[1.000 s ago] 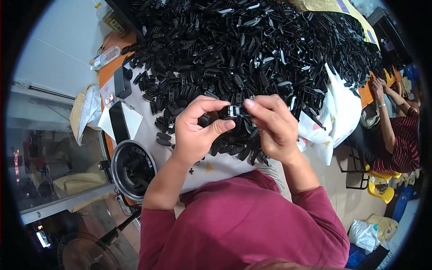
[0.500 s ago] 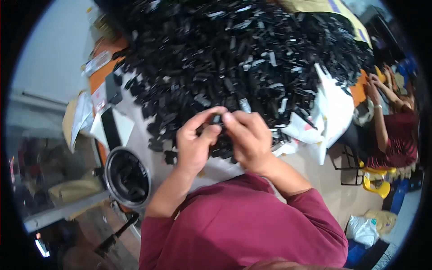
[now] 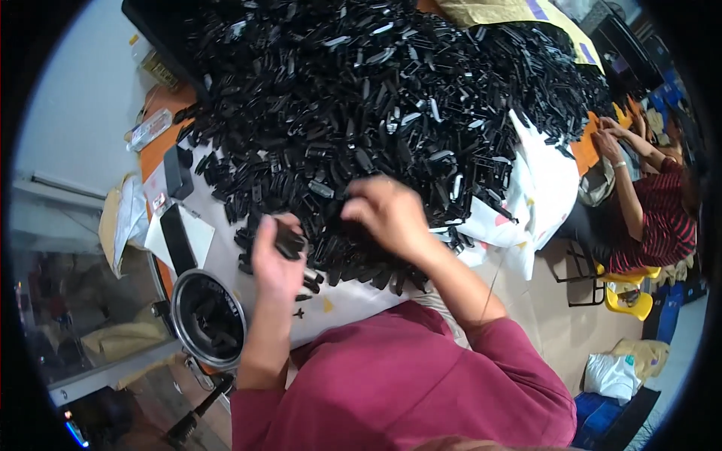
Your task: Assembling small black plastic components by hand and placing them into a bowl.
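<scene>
A large heap of small, glossy black plastic pieces (image 3: 323,113) spreads across the table. At the heap's near left edge, my left hand (image 3: 274,259) has its fingers closed around a dark, blocky plastic piece (image 3: 289,242); whether more than one piece is in the grip cannot be made out. My right hand (image 3: 391,214) hovers over the near middle of the heap, its fingers bent and smeared by motion. Whether it holds anything is hidden by the blur. A few loose pieces lie beside my left wrist on the pale table cover (image 3: 353,297).
A round metal-rimmed bowl (image 3: 177,319) with black pieces stands at the left edge. Nearby are a white box with a black strip (image 3: 199,237) and a clear plastic bottle (image 3: 150,129). White plastic sheeting (image 3: 538,188) hangs at right. Another person (image 3: 647,203) sits working at far right.
My hands were together over the near edge of the heap. They have come apart: the left moved left with a dark piece, the right stayed over the heap, now blurred.
</scene>
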The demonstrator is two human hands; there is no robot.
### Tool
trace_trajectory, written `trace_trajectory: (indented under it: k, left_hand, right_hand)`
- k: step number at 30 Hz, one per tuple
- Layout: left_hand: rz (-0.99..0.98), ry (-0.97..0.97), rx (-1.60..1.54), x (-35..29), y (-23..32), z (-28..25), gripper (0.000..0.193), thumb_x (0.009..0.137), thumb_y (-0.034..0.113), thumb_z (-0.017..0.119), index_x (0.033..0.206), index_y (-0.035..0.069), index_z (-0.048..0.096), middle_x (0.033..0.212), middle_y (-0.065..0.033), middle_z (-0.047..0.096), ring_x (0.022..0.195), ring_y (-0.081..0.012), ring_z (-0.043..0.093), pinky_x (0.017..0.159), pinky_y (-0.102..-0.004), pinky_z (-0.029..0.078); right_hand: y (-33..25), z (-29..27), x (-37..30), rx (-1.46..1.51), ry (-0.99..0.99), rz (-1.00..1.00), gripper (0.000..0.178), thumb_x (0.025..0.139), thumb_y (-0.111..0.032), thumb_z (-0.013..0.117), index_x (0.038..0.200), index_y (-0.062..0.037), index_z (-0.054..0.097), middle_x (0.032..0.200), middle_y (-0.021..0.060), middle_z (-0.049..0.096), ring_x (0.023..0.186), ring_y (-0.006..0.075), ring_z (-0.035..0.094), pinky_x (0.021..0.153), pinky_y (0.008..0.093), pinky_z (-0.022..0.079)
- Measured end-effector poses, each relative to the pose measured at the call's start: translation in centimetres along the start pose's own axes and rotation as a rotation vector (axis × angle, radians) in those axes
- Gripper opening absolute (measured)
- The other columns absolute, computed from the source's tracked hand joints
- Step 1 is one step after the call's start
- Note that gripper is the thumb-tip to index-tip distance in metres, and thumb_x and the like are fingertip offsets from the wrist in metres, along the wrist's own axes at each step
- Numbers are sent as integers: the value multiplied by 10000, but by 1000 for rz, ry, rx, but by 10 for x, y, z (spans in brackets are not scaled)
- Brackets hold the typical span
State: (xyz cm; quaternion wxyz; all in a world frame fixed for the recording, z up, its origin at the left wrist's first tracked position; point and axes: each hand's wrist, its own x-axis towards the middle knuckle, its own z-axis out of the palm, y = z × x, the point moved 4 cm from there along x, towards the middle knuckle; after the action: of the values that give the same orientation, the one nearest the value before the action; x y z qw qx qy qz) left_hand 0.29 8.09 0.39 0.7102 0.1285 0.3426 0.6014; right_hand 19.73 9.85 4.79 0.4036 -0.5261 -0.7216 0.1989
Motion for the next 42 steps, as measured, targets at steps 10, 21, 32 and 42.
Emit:
trace_trajectory:
  k: [10, 21, 32, 42]
  left_hand:
    - [247, 254, 1047, 38, 69, -27, 253, 774, 113, 648, 1010, 33, 604, 777, -39, 582, 570, -88, 527, 498, -227, 439]
    - [451, 16, 1970, 84, 39, 10, 237, 746, 248, 650, 762, 16, 609, 803, -143, 620, 705, -248, 616, 647, -351, 467]
    - [161, -387, 641, 17, 26, 58, 354, 828, 58, 594, 1163, -5, 500, 924, -77, 600, 620, -93, 521, 601, -209, 446]
    - [113, -226, 561, 2, 25, 60, 150, 862, 131, 565, 980, 41, 546, 773, -50, 565, 583, -76, 525, 458, -187, 452]
  right_hand:
    - [61, 9, 45, -701, -287, 197, 185, 738, -224, 628, 779, -43, 627, 797, 117, 602, 822, 281, 591, 672, 394, 479]
    - [51, 4, 31, -766, -266, 241, 198, 708, -137, 627, 897, -77, 636, 893, 94, 601, 893, 277, 558, 728, 410, 450]
    - [-25, -8, 18, 573, -57, 81, 257, 874, -81, 536, 1116, 2, 508, 929, 48, 581, 774, 85, 552, 601, 198, 451]
    - [-24, -19, 7, 456, 66, 14, 296, 734, -20, 679, 1023, 6, 623, 873, 39, 572, 678, 76, 486, 622, 196, 398]
